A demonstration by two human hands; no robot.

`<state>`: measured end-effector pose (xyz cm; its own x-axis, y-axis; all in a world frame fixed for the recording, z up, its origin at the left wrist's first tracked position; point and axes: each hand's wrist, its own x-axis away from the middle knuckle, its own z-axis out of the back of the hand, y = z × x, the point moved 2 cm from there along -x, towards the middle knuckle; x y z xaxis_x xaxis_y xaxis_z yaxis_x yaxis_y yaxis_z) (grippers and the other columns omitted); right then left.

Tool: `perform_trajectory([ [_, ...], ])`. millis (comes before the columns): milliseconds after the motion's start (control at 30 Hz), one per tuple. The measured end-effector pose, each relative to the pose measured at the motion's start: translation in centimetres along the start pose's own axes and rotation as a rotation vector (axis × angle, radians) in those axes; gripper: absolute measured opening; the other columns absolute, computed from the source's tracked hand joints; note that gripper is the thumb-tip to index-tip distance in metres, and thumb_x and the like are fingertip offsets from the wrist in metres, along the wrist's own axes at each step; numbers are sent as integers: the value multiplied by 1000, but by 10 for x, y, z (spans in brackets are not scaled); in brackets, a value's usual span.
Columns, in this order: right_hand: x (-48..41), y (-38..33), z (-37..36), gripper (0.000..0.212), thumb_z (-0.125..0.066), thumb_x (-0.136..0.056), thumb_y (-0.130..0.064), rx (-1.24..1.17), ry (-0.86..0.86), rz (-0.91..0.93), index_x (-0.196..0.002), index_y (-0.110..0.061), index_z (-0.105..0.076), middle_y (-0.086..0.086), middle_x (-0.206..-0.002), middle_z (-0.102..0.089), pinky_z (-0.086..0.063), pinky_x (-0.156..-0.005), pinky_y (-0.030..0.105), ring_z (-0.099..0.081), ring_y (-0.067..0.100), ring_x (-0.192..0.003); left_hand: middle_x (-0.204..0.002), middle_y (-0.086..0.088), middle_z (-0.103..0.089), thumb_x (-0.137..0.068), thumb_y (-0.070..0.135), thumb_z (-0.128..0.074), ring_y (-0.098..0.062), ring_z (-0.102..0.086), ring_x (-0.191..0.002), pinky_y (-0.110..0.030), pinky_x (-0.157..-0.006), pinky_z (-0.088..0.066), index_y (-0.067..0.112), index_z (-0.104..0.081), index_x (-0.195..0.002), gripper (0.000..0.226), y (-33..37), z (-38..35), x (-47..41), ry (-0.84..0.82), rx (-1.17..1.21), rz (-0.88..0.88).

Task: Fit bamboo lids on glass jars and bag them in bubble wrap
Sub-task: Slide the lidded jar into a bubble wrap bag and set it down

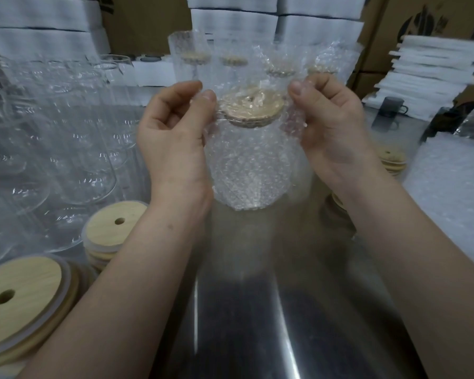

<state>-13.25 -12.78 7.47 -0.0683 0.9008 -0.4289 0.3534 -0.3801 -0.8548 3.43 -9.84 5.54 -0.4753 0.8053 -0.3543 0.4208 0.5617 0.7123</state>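
Observation:
A glass jar with a round bamboo lid (253, 108) sits inside a bubble wrap bag (251, 170), held up above the steel table (257, 310). My left hand (173, 132) pinches the bag's left top edge between thumb and fingers. My right hand (331, 127) pinches the right top edge the same way. The bag's mouth stands loose above the lid. The jar's glass is hidden by the wrap.
Several bare glass jars (74, 149) crowd the left. Stacks of bamboo lids (112, 231) lie at the near left, with more lids (391, 160) at right. Several bagged jars (230, 61) stand behind. Bubble wrap bags (449, 192) pile at right; white foam and cardboard boxes line the back.

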Motion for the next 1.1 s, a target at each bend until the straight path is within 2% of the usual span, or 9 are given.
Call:
perform_trajectory([
  [100, 0, 3, -1, 16, -63, -91, -8, -8, 42, -24, -77, -13, -57, 1, -74, -58, -38, -78, 40, -50, 17, -73, -70, 4, -62, -83, -7, -67, -11, -57, -69, -24, -65, -46, 11, -62, -81, 18, -2, 0, 0, 18, -20, -26],
  [267, 1, 7, -5, 25, -65, -90, -3, 15, 167, -56, -74, -15, -50, 0, -67, -56, -41, -65, 32, -50, 15, -65, -67, 1, -54, -76, -4, -62, -11, -48, -63, -23, -63, -38, 15, -59, -77, 19, -7, -1, -1, 10, -36, -29],
  [433, 4, 6, -10, 16, -62, -92, 0, 111, 165, 48, -89, -15, -59, 2, -79, -58, -42, -70, 36, -48, 25, -80, -91, -13, -68, -80, 0, -63, -29, -61, -89, -40, -91, -50, 15, -74, -88, 20, -13, 2, -3, -29, -65, 15],
  [533, 6, 7, -11, 20, -57, -95, 1, 218, 163, 118, -94, -16, -66, 3, -87, -60, -48, -75, 33, -52, 22, -84, -110, -18, -71, -91, -1, -61, -33, -64, -113, -49, -106, -46, 10, -73, -99, 19, -21, 4, -3, -36, -66, 69],
  [700, 6, 8, -10, 25, -51, -98, 0, 555, 295, 234, -103, -14, -71, 7, -95, -71, -46, -69, 8, -58, 3, -70, -122, -4, -69, -98, 8, -55, -16, -61, -120, -40, -109, -45, 15, -67, -118, 24, -29, 1, 5, -77, -168, 53],
  [767, 6, 10, -10, 28, -48, -99, -4, 629, 302, 193, -115, -12, -70, -8, -105, -69, -45, -78, 5, -60, -11, -81, -126, 10, -63, -100, 10, -52, -5, -56, -124, -29, -110, -42, 17, -61, -128, 30, -32, -3, 10, -111, -219, 36],
  [867, 6, 12, -14, 36, -49, -101, -20, 705, 225, 99, -136, -13, -57, -7, -136, -59, -37, -91, 0, -52, -13, -110, -128, 22, -52, -102, 10, -48, 14, -48, -121, -13, -108, -35, 15, -49, -142, 40, -38, -6, 15, -177, -297, 4],
  [967, 6, 15, -23, 70, -59, -91, -51, 761, 97, 1, -148, -14, -42, -3, -149, -47, -34, -108, 17, -42, 0, -132, -140, 15, -49, -101, 7, -48, 16, -45, -122, -11, -108, -34, 13, -45, -144, 43, -41, -5, 18, -183, -294, 9],
  [1100, 5, 22, -35, 103, -76, -72, -60, 775, 52, -74, -150, -16, -24, -2, -147, -42, -36, -111, 30, -40, 12, -136, -144, 7, -46, -96, -7, -42, -4, -40, -138, -32, -119, -29, 6, -42, -144, 50, -44, -2, 23, -196, -274, 19],
])
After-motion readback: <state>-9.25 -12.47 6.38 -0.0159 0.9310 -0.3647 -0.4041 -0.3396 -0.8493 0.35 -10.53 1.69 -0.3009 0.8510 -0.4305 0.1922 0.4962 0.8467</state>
